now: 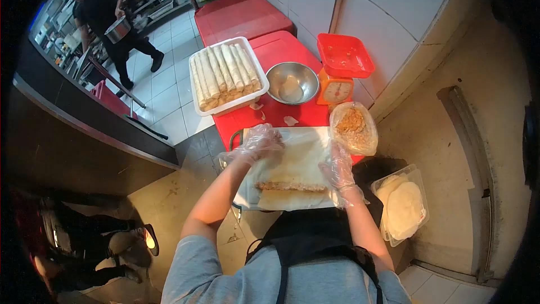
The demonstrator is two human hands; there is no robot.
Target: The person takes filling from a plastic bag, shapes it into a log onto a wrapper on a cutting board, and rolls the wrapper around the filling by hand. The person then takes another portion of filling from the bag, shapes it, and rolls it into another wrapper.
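Note:
A pale, thin wrapper sheet (295, 157) lies spread on a white board (246, 196) in front of me. A log of minced filling (292, 186) runs across its near part. My left hand (263, 142), in a clear plastic glove, rests at the sheet's far left, its fingers loosely bent and slightly blurred. At the right edge, my gloved right hand (338, 170) is open, with fingers stretched out along the sheet. Just beyond that hand stands a clear tub of minced filling (353, 126).
Rolled wrappers (222, 70) fill a white tray (201, 98) beside a steel bowl (292, 83). An orange scale (336, 89) carries a red pan (346, 56). Round wrappers (400, 205) sit in a box at lower right. A person (104, 19) holding a pot walks at upper left.

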